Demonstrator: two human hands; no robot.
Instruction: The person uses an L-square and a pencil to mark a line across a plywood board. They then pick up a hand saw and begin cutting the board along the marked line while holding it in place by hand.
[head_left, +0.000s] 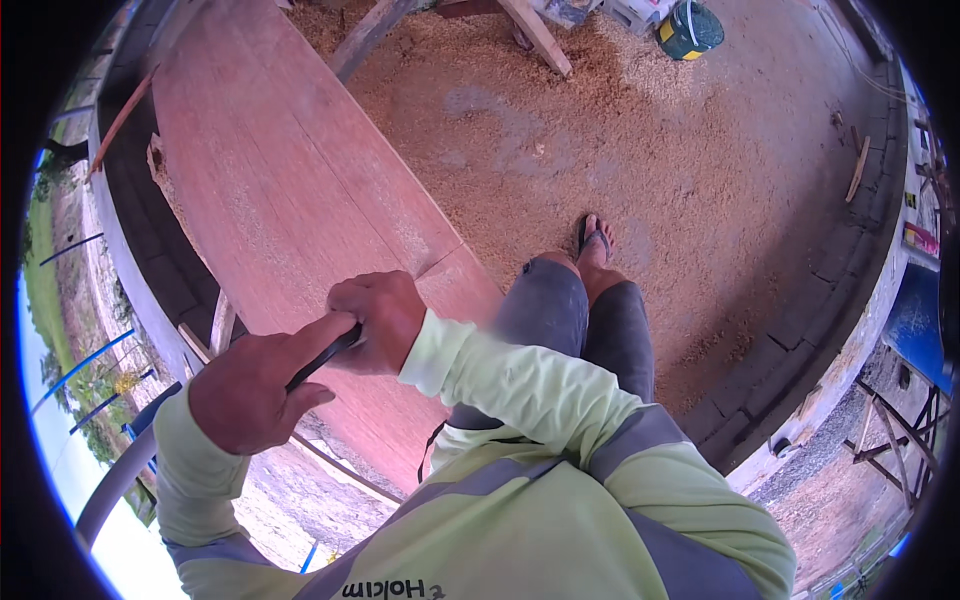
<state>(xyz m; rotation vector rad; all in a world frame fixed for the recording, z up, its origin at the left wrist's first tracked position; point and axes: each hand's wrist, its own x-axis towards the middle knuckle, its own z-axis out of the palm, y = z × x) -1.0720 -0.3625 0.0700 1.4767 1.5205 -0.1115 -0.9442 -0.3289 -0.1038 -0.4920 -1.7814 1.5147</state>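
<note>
A long reddish plywood sheet slants under both my hands. My left hand is closed around a slim black curved piece, like a handle, with the thumb standing off it. The far end of that piece rests against my right hand. My right hand is curled into a fist over the board, and its palm side is hidden, so what it grips does not show. Just beyond my right hand, a short dark line runs in from the board's right edge. Sawdust is scattered over the sheet.
Wooden trestle legs and a dark green bucket stand at the far side. Wood shavings cover the floor. A low block wall curves along the right, with a wood strip beside it. My legs are right of the board.
</note>
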